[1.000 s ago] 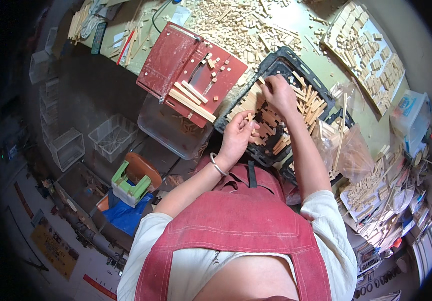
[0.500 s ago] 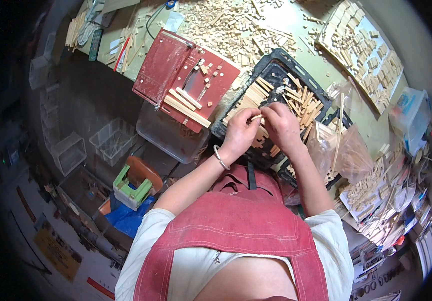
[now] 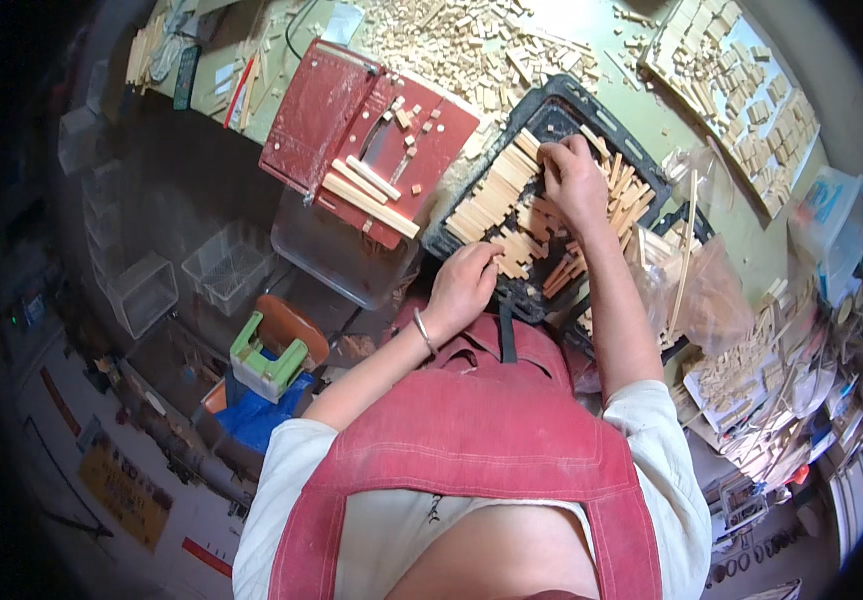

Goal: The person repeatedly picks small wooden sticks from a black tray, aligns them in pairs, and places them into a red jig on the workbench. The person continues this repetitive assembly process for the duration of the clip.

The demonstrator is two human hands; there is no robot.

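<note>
A black plastic tray [image 3: 619, 128] lies tilted on the bench in front of me, filled with pale wooden strips. Along its left side runs a neat row of strips [image 3: 481, 205]; nearer me lies a staggered pile of short wooden pieces [image 3: 519, 250]. My left hand [image 3: 459, 288], with a bangle at the wrist, is at the tray's near left edge, fingers closed at an end of that pile; what they pinch is mostly hidden. My right hand [image 3: 578, 185] reaches over the tray, thumb and fingers closed at the far end of the row, against a wooden strip [image 3: 527, 141].
A red machine table [image 3: 316, 115] carrying several strips and small blocks stands to the left. Loose blocks [image 3: 441, 40] cover the bench behind. A board of blocks [image 3: 741, 100] lies far right, with plastic bags [image 3: 711, 290] beside the tray. Below left is a green-and-white stool [image 3: 269, 358].
My hands, together over the tray around a small wooden piece, have parted. The left came down to the near pile; the right moved up to the row's far end.
</note>
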